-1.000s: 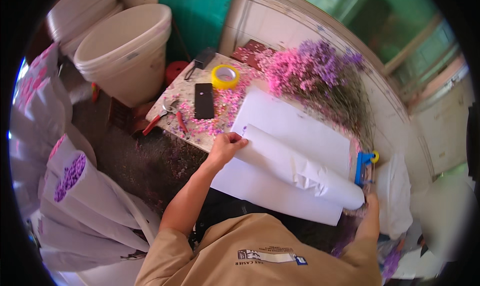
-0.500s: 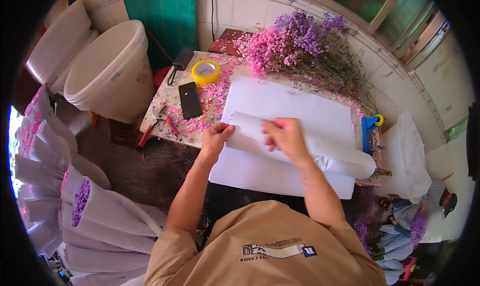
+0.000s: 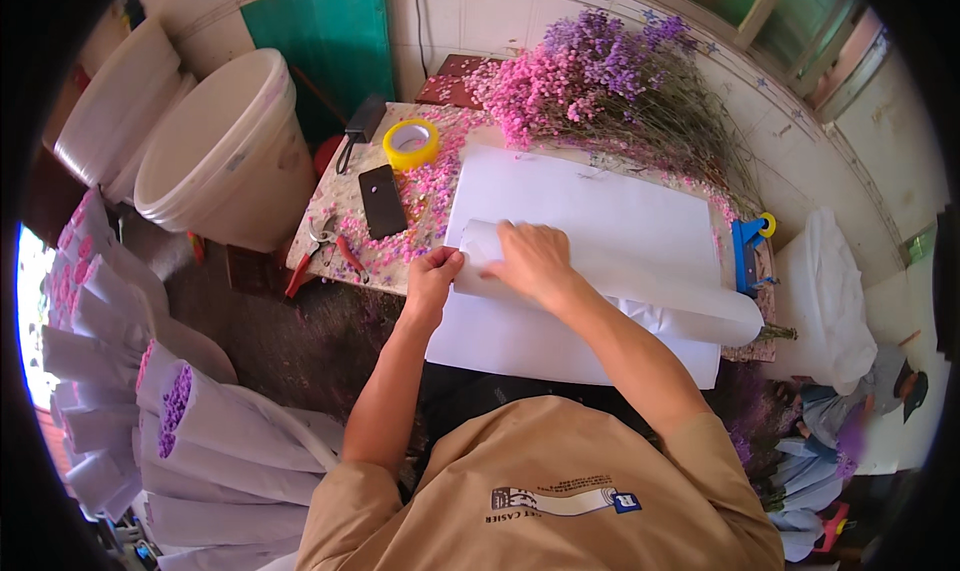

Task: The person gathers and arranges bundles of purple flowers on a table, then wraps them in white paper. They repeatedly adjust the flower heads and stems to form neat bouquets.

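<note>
A white paper roll (image 3: 690, 316) lies slantwise over flat white sheets (image 3: 590, 186) on the table, with a bunch of stems (image 3: 778, 332) poking out of its right end. My left hand (image 3: 432, 276) pinches the roll's left edge between thumb and fingers. Across the upper left part of the roll rests my right hand (image 3: 530, 261), its thumb apart from the bent fingers and its palm side turned to the paper. Whatever is inside the roll's left end is hidden by paper and hands.
Pink and purple dried flowers (image 3: 590, 76) lie at the back. Yellow tape (image 3: 411, 145), a black phone (image 3: 382, 201) and red-handled pruners (image 3: 325, 251) sit on the left. A blue tape dispenser (image 3: 746, 256) stands right. Large buckets (image 3: 215, 156), wrapped bouquets (image 3: 230, 441) and another person (image 3: 860, 401) surround the table.
My right hand has moved left along the roll and now lies on the paper near my left hand. My left hand keeps its pinch on the edge.
</note>
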Motion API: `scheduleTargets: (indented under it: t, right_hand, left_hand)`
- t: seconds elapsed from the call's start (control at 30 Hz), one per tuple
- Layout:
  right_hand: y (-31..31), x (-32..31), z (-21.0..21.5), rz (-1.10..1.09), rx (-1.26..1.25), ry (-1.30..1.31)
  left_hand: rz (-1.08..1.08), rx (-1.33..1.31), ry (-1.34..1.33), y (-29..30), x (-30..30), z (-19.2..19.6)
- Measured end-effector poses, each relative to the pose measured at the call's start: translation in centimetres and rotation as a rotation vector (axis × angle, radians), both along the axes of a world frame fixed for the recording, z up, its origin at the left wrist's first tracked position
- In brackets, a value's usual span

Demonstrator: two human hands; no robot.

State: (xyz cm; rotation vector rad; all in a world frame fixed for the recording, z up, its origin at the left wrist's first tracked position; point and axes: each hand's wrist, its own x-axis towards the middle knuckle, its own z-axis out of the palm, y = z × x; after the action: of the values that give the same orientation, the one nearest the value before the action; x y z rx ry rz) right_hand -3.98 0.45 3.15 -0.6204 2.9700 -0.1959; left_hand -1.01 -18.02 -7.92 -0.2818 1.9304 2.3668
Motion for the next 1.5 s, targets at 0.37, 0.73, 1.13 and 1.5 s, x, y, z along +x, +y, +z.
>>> scheduleTargets:
  t: [0.37,0.73,1.13,1.5]
  right_hand:
    - [14.7,-4.4,-3.9,0.191,-0.396,-0.465]
    - [29.0,0.6,-2.1,-0.015,-0.109,-0.526]
    - [27.3,-2.0,-2.9,-0.01,-0.138,-0.191]
    - [35.8,-0.5,-3.4,-0.154,0.034,-0.282]
  left_hand:
    - [0.188,-0.718,0.386,0.4,1.4,3.6]
    - [-0.943,-1.248,0.705,21.3,-3.7,8.7]
    - [-1.313,-1.22,0.271,23.2,-14.7,10.3]
    - [-1.194,-1.434,0.489,28.2,-13.1,8.7]
